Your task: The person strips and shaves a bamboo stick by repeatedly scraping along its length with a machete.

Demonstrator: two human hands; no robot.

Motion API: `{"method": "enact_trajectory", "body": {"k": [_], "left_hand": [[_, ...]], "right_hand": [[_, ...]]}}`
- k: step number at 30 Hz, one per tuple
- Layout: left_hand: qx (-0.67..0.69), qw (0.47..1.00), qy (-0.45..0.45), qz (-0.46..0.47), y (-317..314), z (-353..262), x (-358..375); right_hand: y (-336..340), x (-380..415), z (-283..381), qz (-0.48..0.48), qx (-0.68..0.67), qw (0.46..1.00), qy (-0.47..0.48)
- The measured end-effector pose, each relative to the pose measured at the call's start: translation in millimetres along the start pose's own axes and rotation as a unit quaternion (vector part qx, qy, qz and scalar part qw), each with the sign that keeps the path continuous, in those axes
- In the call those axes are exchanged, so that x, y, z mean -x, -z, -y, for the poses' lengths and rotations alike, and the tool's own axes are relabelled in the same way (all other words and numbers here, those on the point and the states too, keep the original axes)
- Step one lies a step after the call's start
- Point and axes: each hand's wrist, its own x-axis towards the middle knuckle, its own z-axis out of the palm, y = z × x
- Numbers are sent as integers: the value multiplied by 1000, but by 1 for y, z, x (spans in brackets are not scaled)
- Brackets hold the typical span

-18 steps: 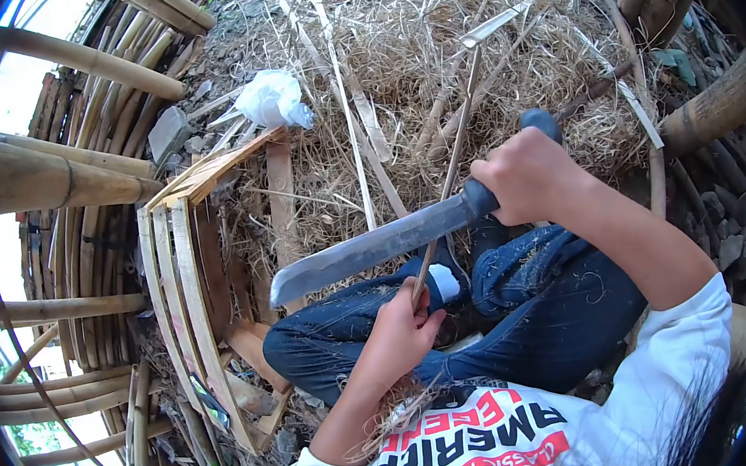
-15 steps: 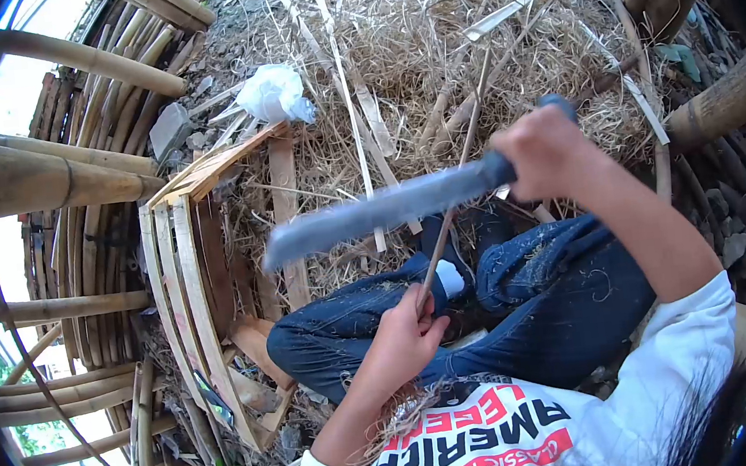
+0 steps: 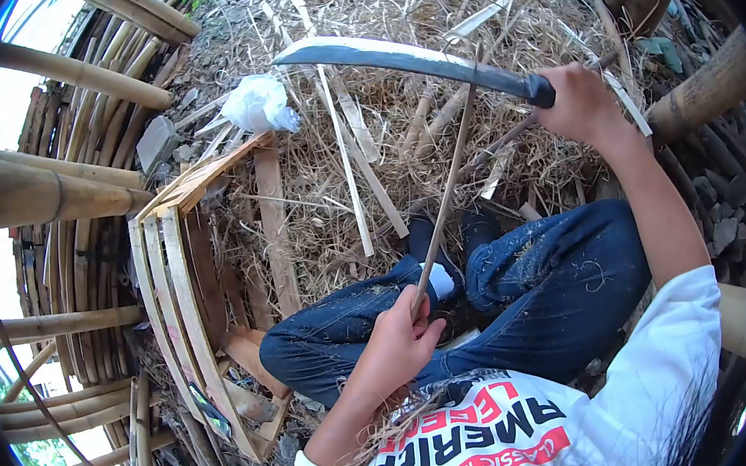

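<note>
Your right hand (image 3: 578,101) clenches the machete (image 3: 401,58), far; left hand (image 3: 403,329) grips the stick (image 3: 446,203), near: a skidding blade could cut you!

We see a metal blade (image 3: 401,61), glossy along its upper edge, a matt wooden stick (image 3: 449,185), rough wooden slats (image 3: 186,282), matt denim trousers (image 3: 568,295) and a crinkled bag (image 3: 255,105) (plastic, by its look).

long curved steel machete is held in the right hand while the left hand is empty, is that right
Not quite: the head view shows the left hand gripping a long, thin brown stick. The right hand does hold the long curved steel machete.
</note>
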Motion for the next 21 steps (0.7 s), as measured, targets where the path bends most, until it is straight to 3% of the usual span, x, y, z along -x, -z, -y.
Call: {"method": "enact_trajectory", "body": {"k": [3,4,5,7,9,13,15,19,21], "left_hand": [[-16,1000,-7,-20,-2,-2,-7],[-16,1000,-5,-21,-1,-1,-7],[-14,999,-8,-28,-1,1,-7],[-14,999,-12,-33,1,0,-9],[-27,999,6,-36,4,1,-4],[-10,999,31,-27,3,2,6],[-10,999,32,-19,1,7,11],[6,1000,20,4,2,4,13],[1,1000,6,-30,6,-2,9]], "right_hand": [[3,5,26,65,-56,995,44],[-2,10,33,42,-36,993,105],[0,13,43,43,-36,993,105],[4,17,61,112,-16,980,166],[-5,12,57,122,-14,978,169],[-7,-7,16,76,-27,992,97],[-3,-7,-4,34,-73,996,-45],[1,1,-28,49,-23,991,-122],[-5,5,-35,79,-8,985,-154]]}}
